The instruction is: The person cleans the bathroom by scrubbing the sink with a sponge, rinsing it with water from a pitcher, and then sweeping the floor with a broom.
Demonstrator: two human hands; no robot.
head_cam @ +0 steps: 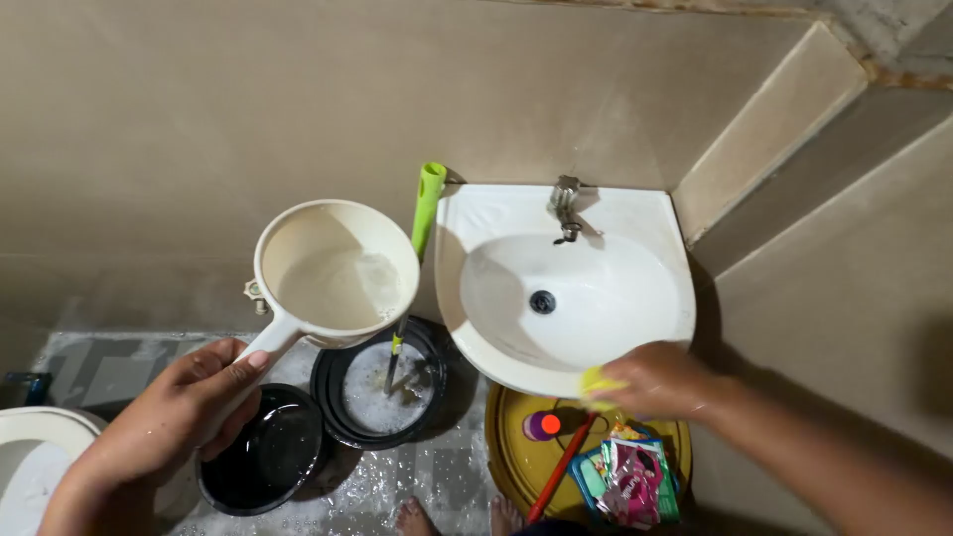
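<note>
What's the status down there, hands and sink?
Left hand grips a cream water scoop, water inside. Right hand presses a yellow sponge on the white sink rim. Green-handled brush stands between scoop and sink.

Tight corner, most of the free room inside the sink bowl.

The white sink (516, 328) is bare but for the tap (566, 210) at its back edge, so its bowl stands open from above. Its front rim is taken by the right hand (660, 382) with a yellow sponge (599, 381). Left of the sink a green-handled brush (425, 223) leans up, and the left hand (174, 412) holds a cream dipper (336, 270) beside it, narrowing that gap. Below, two black buckets (382, 392) and a yellow basin (516, 452) crowd the floor; what looks like a toilet rim (35, 437) blocks the far left.
</note>
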